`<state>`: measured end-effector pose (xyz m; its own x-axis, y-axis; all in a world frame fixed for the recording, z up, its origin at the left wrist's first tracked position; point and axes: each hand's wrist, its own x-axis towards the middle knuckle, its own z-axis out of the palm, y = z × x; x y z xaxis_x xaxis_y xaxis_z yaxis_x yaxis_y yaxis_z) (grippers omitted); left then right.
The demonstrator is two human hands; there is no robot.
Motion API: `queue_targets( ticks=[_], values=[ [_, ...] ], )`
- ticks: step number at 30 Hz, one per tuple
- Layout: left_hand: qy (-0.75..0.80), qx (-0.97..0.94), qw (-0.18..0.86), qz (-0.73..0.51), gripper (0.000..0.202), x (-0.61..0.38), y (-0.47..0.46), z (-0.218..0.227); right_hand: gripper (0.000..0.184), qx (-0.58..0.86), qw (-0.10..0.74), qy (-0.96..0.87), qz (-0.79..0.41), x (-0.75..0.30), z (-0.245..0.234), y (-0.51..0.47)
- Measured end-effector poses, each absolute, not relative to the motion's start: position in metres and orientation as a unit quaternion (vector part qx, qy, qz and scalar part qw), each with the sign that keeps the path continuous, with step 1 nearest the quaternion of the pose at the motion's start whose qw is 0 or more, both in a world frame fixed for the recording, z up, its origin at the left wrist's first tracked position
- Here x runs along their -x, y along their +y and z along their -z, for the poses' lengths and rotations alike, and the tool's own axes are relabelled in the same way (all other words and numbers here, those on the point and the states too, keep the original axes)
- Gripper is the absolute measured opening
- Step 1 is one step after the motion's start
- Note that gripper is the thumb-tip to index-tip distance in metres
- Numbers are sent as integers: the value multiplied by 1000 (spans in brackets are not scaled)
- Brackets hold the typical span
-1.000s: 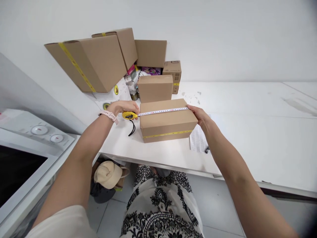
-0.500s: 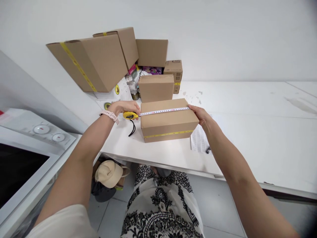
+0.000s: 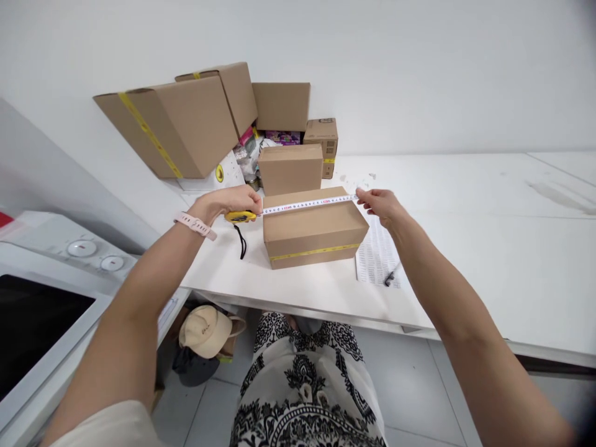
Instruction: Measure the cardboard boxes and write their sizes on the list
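A closed cardboard box (image 3: 316, 231) with yellow tape along its front side lies on the white table. My left hand (image 3: 241, 200), left of the box, is closed around a yellow tape measure (image 3: 241, 216) with a black wrist strap hanging from it. The white blade runs across the box's top face to the right. There my right hand (image 3: 379, 203) pinches the blade's free end, slightly beyond the box's far right corner and apart from the cardboard. My right fingertips partly hide the blade's end.
Behind the box stand a smaller carton (image 3: 291, 169) and stacked larger boxes (image 3: 172, 124). A printed sheet (image 3: 372, 261) with a pen (image 3: 390, 277) lies to the right. At the left is a microwave (image 3: 46, 298); a beige cap (image 3: 205, 330) sits below the table.
My right hand has lifted off the box's right edge, still holding the blade's end. My left hand and the tape measure have shifted slightly left. More of the sheet and pen shows.
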<state>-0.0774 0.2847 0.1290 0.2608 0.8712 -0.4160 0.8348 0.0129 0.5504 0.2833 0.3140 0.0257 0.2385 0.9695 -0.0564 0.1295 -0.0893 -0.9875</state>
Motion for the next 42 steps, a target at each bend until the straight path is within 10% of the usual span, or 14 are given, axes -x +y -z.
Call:
queue_targets(
  ticks=[6,12,42],
  values=[
    [563,-598,561,-97,19,49,191,-126,29,479,615,-479,-404,-297,-87,315],
    [322,-420,801,-281,71,-12,69,-45,31,409,502,-600,-471,-245,-88,329],
    [350,-341,740,-462,103,-99,84,-16,39,520,340,-607,-496,-207,-46,352]
  ],
)
